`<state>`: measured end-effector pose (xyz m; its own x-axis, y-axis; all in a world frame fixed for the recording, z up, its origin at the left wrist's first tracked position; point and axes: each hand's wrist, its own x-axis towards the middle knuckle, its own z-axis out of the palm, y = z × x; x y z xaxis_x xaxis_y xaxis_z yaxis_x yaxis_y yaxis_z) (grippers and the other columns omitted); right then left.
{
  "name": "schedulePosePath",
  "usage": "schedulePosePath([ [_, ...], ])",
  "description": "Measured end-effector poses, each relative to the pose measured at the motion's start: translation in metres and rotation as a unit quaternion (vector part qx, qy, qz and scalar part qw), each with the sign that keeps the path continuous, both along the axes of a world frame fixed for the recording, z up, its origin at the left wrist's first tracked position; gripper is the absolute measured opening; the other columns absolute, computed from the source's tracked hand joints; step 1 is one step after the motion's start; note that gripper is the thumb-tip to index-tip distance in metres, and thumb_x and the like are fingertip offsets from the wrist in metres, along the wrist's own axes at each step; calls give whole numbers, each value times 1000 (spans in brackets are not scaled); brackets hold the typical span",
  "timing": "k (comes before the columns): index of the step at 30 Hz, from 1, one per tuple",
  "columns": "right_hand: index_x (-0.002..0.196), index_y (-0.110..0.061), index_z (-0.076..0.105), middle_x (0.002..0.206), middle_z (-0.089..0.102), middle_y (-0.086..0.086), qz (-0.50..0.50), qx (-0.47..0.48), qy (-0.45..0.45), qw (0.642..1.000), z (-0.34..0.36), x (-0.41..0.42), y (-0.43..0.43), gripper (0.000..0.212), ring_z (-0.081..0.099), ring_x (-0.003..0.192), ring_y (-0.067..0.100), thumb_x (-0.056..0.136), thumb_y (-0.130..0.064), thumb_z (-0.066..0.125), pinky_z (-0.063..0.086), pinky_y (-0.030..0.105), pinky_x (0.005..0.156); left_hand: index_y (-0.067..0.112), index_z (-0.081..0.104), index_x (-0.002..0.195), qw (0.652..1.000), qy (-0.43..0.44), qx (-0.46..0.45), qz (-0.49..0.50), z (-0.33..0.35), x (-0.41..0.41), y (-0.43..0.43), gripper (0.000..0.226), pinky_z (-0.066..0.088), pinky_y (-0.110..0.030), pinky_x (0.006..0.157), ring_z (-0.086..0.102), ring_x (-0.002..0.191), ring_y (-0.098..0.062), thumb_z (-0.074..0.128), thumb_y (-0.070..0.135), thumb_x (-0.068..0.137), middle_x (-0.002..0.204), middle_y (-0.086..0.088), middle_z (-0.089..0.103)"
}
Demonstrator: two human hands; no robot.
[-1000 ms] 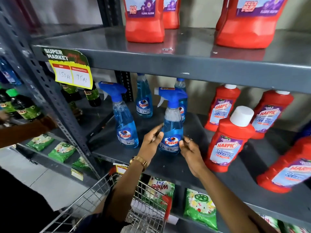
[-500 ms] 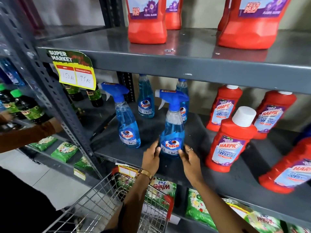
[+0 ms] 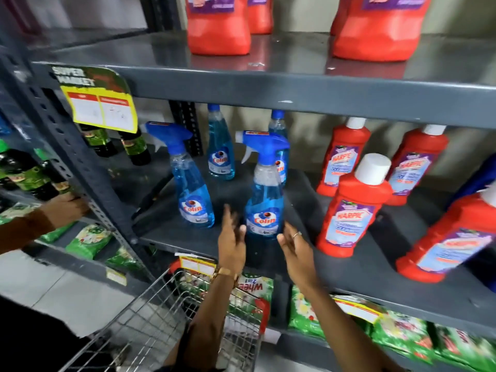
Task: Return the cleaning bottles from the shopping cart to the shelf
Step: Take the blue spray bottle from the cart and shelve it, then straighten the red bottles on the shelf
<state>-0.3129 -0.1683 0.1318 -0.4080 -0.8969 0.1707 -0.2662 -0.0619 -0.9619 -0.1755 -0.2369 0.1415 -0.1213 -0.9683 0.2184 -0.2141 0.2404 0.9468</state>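
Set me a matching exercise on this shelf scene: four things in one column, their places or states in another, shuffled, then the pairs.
1. blue spray bottle with foam in its neck
2. red bottle with white cap
3. wire shopping cart
4. yellow price tag

A. hangs from the upper shelf's edge
B. below the middle shelf, under the forearms
C. between the two open hands
D. right of the right hand

Pairs: 1-C, 2-D, 3-B, 4-A

The grey metal shelf [image 3: 349,267] carries upright blue spray bottles [image 3: 264,194] and red Harpic bottles [image 3: 354,208].
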Motion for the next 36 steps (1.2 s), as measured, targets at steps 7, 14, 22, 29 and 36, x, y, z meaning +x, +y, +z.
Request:
schedulePosePath([
  [7, 91, -23, 59, 92, 60, -4, -275, -87, 30, 957, 4, -39, 113, 30, 58, 88, 16, 77, -49, 63, 44, 19, 80, 15, 13, 146, 986, -34, -160, -18, -3, -55, 129, 78, 22, -20, 115, 25, 142, -10, 56, 37, 85, 153, 2, 25],
  [14, 141, 3, 24, 142, 36, 23, -455, 15, 46, 889, 14, -144, 138, 119, 31, 133, 38, 48, -23, 93, 23, 46, 114, 22, -12, 144, 992, -70, -76, -69, 7, -149, 118, 121, 8, -26, 118, 6, 142, -6, 77, 39, 64, 155, 2, 1],
  [22, 114, -5, 47, 109, 63, 23, -396, 62, 17, 916, 11, -175, 124, 74, 61, 103, 36, 54, -16, 89, 47, 40, 86, 11, 6, 148, 994, -104, 6, -23, 4, -172, 109, 114, 38, -40, 106, 44, 129, -33, 81, 27, 64, 149, -16, 35],
  [29, 124, -5, 42, 118, 60, 19, -369, 73, 49, 925, 11, -175, 123, 82, 57, 109, 33, 59, -29, 87, 47, 38, 91, 9, 18, 145, 989, -145, -5, 11, 2, -176, 111, 103, 46, -47, 99, 49, 121, -38, 80, 29, 65, 137, -19, 46],
  [36, 126, -6, 39, 120, 58, 17, -348, 91, 41, 932, 12, -175, 124, 84, 56, 112, 32, 61, -33, 86, 48, 41, 94, 13, 18, 142, 989, -150, -3, 9, 3, -176, 112, 101, 49, -47, 95, 50, 120, -34, 79, 33, 65, 136, -14, 47],
])
